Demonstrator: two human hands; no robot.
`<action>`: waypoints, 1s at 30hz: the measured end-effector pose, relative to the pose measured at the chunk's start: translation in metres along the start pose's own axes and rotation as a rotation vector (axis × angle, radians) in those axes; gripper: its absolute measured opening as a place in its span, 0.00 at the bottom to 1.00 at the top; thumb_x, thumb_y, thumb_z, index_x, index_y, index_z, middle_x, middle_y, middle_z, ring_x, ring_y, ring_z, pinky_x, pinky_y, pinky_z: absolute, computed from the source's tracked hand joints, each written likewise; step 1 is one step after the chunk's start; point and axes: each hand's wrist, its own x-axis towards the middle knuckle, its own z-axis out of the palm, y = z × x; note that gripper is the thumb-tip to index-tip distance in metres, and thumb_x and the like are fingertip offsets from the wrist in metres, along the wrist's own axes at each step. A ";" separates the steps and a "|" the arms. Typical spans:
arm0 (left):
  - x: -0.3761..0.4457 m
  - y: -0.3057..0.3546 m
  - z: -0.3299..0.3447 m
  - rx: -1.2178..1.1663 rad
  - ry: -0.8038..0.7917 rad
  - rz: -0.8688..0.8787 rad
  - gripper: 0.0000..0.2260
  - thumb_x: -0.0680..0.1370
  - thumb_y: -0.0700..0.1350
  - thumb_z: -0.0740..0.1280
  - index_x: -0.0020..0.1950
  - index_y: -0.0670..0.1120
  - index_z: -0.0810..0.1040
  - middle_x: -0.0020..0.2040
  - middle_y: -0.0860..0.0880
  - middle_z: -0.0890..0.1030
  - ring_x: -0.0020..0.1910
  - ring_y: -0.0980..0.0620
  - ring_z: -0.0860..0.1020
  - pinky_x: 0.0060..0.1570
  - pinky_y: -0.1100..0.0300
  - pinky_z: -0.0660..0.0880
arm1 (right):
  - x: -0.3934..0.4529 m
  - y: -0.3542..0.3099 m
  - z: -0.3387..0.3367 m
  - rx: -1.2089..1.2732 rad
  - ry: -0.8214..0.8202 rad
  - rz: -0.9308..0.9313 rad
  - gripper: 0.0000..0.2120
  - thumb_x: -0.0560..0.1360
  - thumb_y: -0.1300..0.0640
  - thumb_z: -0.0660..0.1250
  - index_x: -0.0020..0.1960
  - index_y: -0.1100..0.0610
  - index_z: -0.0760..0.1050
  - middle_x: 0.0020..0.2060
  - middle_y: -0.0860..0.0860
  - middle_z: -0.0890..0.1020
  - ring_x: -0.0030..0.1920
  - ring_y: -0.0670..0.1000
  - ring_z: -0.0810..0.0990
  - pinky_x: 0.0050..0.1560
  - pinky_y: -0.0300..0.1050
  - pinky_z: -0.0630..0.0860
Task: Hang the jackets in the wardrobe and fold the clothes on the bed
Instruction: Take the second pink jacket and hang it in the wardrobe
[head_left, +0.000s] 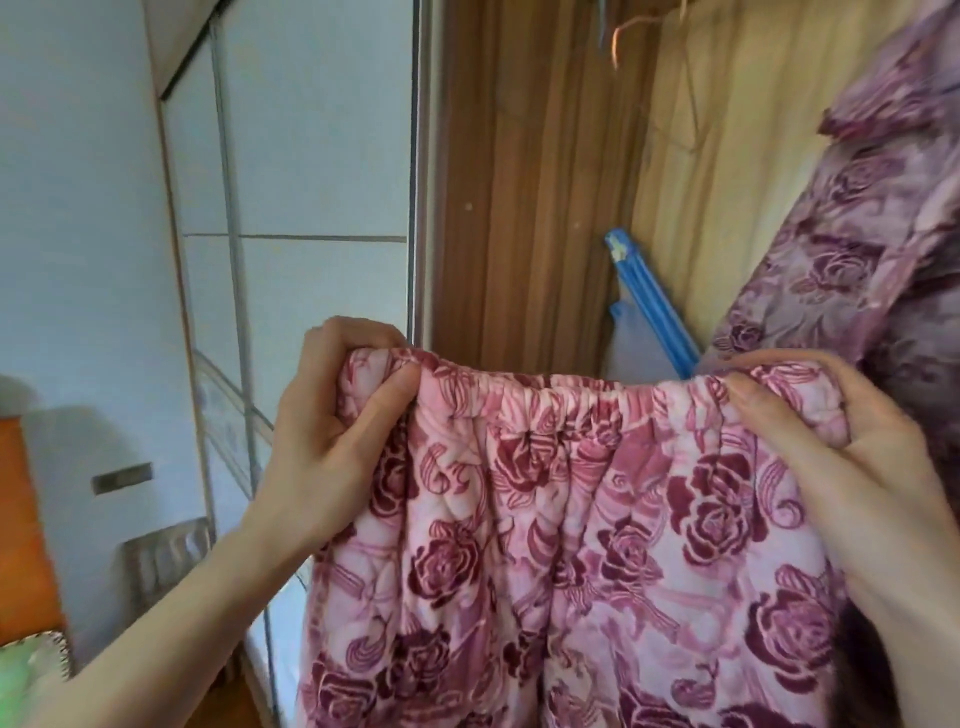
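1. Holding up pink rose-print quilted trousers (571, 519) by the gathered elastic waistband, in front of the open wardrobe (519, 208).
2. Left hand (332, 441) clamped on the waistband's left end, fingers curled over the top edge, thumb pressed on the front of the fabric.
3. Right hand (841, 452) gripping the waistband's right end the same way, fingers bunching the cloth.
4. Hands well apart, waistband stretched level between them, trouser fabric hanging down out of view.
5. Hanging inside the wardrobe at right: a matching rose-print jacket (857, 234), just beside a beige garment (727, 156) on a hanger.
6. Leaning behind the waistband, against the wardrobe's wooden wall: a blue plastic item (649, 291), kind unclear.
7. Standing at left: a white sliding door (311, 156) with grey lines.
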 end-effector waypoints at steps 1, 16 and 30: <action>0.007 -0.002 0.006 -0.049 -0.013 0.017 0.05 0.82 0.44 0.70 0.57 0.47 0.77 0.56 0.50 0.82 0.57 0.52 0.81 0.59 0.60 0.75 | 0.002 -0.003 -0.002 -0.026 0.011 0.010 0.10 0.74 0.50 0.75 0.54 0.49 0.82 0.50 0.52 0.87 0.54 0.54 0.86 0.63 0.61 0.80; 0.099 -0.016 0.073 -0.452 -0.112 0.103 0.05 0.81 0.44 0.71 0.50 0.47 0.76 0.43 0.52 0.79 0.42 0.60 0.78 0.47 0.69 0.74 | 0.030 -0.067 -0.018 -0.547 0.168 -0.116 0.08 0.76 0.49 0.73 0.54 0.49 0.81 0.46 0.35 0.84 0.48 0.31 0.81 0.43 0.22 0.71; 0.164 -0.014 0.130 -1.046 -0.329 -0.268 0.07 0.77 0.37 0.74 0.52 0.40 0.78 0.41 0.43 0.80 0.41 0.47 0.81 0.43 0.53 0.80 | 0.140 -0.117 0.032 -0.848 0.144 -0.066 0.22 0.79 0.33 0.64 0.60 0.50 0.76 0.52 0.47 0.82 0.48 0.43 0.80 0.45 0.36 0.76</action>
